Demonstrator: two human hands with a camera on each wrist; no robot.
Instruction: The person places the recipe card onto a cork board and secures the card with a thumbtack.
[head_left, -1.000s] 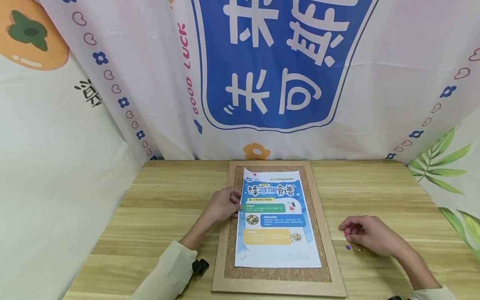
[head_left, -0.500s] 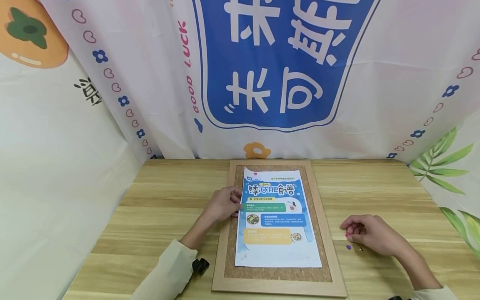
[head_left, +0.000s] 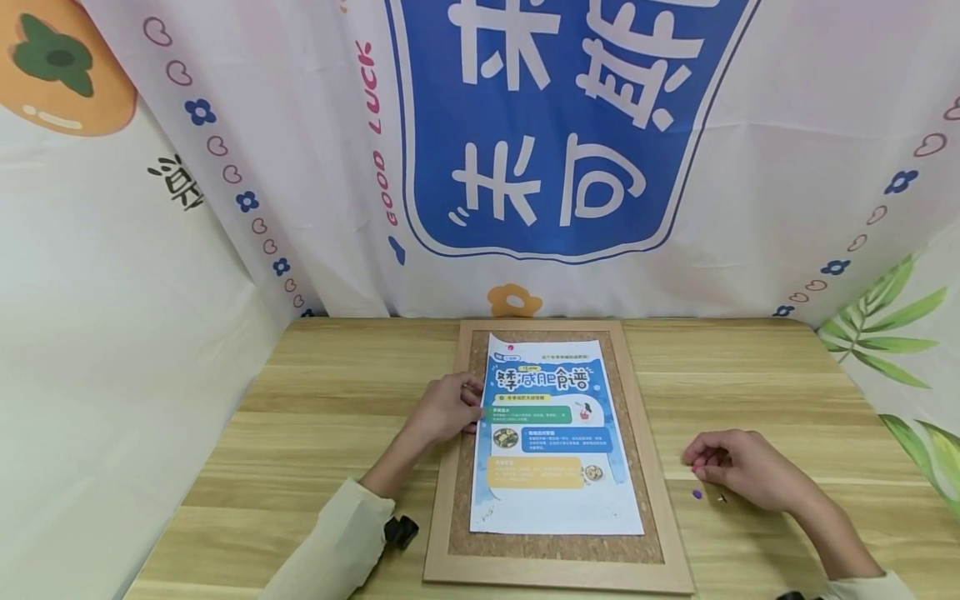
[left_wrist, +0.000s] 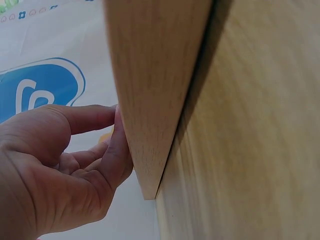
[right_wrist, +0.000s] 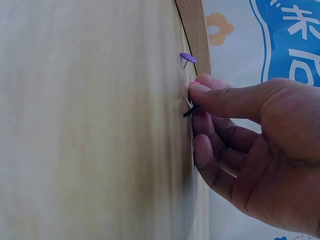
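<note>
A printed poster lies on a wood-framed cork board. My left hand pinches the poster's left edge between thumb and index finger; in the left wrist view the board's frame hides the paper. To the right of the board, my right hand is low over the table. Its thumb and index finger pinch a pink thumbtack, mostly covered by the fingertips. Close by on the table are a purple thumbtack, point down and tilted, and a black thumbtack beneath the thumb in the right wrist view.
The board rests on a wood-grain table, its far end near the back edge. A printed curtain hangs behind. At the poster's upper left corner is a small red spot; whether tack or print, I cannot tell.
My right hand's fingertips have shifted very slightly to the right, and less of the pink tack shows between them. The left hand, poster and board have stayed put.
</note>
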